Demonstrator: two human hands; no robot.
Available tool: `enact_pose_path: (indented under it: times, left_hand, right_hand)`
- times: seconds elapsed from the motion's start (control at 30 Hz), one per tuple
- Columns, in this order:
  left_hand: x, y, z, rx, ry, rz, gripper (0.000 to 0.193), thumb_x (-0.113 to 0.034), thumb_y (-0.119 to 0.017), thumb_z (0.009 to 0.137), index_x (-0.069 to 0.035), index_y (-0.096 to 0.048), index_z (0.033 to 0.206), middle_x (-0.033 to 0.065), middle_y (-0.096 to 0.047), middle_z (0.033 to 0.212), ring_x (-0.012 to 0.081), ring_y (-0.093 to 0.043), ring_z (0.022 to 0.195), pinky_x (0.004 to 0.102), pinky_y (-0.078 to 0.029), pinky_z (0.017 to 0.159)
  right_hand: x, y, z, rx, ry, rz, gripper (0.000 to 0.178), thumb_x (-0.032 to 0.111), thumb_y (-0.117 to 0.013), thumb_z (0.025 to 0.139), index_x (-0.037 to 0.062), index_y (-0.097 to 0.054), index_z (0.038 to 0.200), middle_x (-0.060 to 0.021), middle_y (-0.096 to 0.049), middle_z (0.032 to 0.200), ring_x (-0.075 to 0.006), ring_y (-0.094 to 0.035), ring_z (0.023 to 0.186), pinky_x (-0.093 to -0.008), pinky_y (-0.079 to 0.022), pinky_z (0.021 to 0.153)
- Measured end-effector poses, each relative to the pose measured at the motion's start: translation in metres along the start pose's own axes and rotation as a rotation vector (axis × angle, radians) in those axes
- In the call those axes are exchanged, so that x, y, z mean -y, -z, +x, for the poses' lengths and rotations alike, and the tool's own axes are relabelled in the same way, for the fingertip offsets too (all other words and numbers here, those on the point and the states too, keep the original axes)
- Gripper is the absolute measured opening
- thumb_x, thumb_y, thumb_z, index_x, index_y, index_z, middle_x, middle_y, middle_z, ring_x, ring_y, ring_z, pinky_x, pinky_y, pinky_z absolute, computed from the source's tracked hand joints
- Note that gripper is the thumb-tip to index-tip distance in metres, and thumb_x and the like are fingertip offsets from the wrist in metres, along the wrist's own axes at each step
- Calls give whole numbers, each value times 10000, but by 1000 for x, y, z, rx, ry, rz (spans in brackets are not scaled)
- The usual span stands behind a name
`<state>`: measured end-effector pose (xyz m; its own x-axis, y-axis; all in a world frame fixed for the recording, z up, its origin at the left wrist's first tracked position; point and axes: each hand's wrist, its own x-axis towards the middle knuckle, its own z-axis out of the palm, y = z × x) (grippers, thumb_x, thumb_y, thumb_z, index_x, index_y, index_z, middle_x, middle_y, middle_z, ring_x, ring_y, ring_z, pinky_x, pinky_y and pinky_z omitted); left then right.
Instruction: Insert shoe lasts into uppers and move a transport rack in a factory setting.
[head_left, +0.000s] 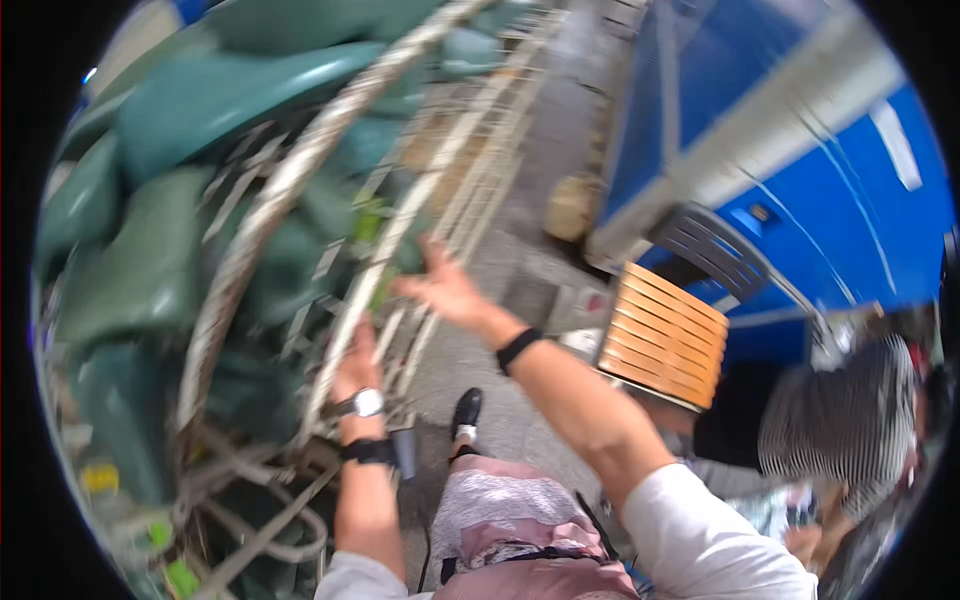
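A large metal-wire cart (425,185) with worn, whitish rails stands at my left, heaped with dark green moulded plastic pieces (150,260). Against its near side rail is my left hand (357,362), below a wristwatch; motion blur and the rail hide how its fingers lie. My right hand (447,287) reaches across from the right with fingers spread and nothing in them, close by the same rail. Small bright green pieces (368,222) show through the bars near my right fingertips.
A slatted wooden stool (663,335) and a grey-backed chair (712,250) stand to the right, before a blue wall (860,160) with a pale pipe. A person in a striped top (835,410) bends at far right. A beige container (572,208) sits on the grey floor (460,360).
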<state>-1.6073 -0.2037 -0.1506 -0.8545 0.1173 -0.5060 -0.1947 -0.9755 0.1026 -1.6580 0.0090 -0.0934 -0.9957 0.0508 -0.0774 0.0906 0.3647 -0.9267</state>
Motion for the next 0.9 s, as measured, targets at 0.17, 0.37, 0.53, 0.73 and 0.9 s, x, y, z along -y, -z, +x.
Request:
enact_pose_path:
  times: [0.17,0.37,0.53,0.73,0.9]
  left_hand:
    - [18,51,-4,-256,47,657,536,-363,-493,1017,3,-467,1408,218,-483,1452,327,-511,1312,395,-400,1111]
    - [125,149,-86,-30,719,1628,377,-362,-683,882,-97,-600,1136,81,-673,971,284,-679,786,397,-537,604]
    - [267,176,-240,514,930,2006,153,-150,-655,913,-39,-625,1014,96,-686,803,207,-700,650,298,-536,481]
    - [411,214,-455,1121,1313,2106,187,-171,-695,900,-25,-635,999,71,-702,833,171,-705,735,293,-549,578]
    - [529,235,-604,1640,1405,2021,213,-185,-709,897,-9,-650,1003,43,-700,805,133,-691,728,277,-523,604]
  right_hand:
    - [-61,-26,-134,108,127,-42,549,305,-661,753,-9,-581,1196,-279,-656,989,-455,-636,915,-487,-533,782]
    - [-198,24,-514,-181,-860,-77,645,347,-611,803,45,-540,1369,-226,-672,1176,-383,-647,1092,-464,-510,952]
    - [-178,21,-857,-1044,-1316,22,522,323,-631,833,58,-628,1282,-166,-722,1095,-307,-692,1025,-387,-532,908]
    - [-152,-16,-1042,-1674,-1248,567,410,131,-630,875,-10,-599,1259,-123,-725,1004,-171,-686,836,-301,-545,739]
    - [-134,48,-1116,-1930,-887,836,368,116,-658,894,-16,-595,1232,-89,-709,884,-132,-667,819,-278,-508,670]
